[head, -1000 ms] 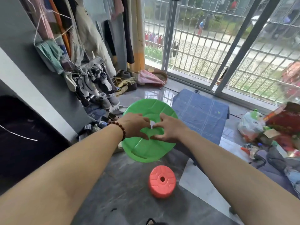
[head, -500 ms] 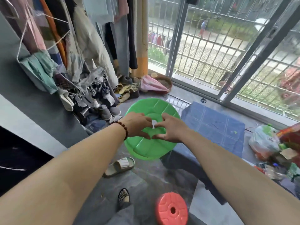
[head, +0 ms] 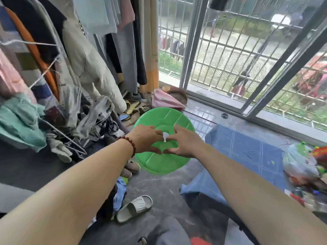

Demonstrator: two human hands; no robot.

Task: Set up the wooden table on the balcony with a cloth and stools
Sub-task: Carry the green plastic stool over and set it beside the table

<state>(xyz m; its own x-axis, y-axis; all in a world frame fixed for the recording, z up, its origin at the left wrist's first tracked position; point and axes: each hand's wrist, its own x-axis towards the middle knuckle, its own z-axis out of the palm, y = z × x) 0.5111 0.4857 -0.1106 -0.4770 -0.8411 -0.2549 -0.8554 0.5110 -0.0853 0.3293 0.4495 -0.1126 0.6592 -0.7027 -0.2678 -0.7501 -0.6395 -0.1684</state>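
The left hand (head: 146, 138) and right hand (head: 185, 140) pinch the green stool (head: 164, 117) at its centre hole, tilted above the floor (head: 164, 191) — the cloth-covered counter (head: 247, 152) lies just right, nearer the right hand

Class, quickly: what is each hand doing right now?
Left hand: grips the green plastic stool at its centre.
Right hand: grips the same stool at its centre.

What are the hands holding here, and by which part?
Both the left hand and right hand grip the green stool at the middle of its round top.
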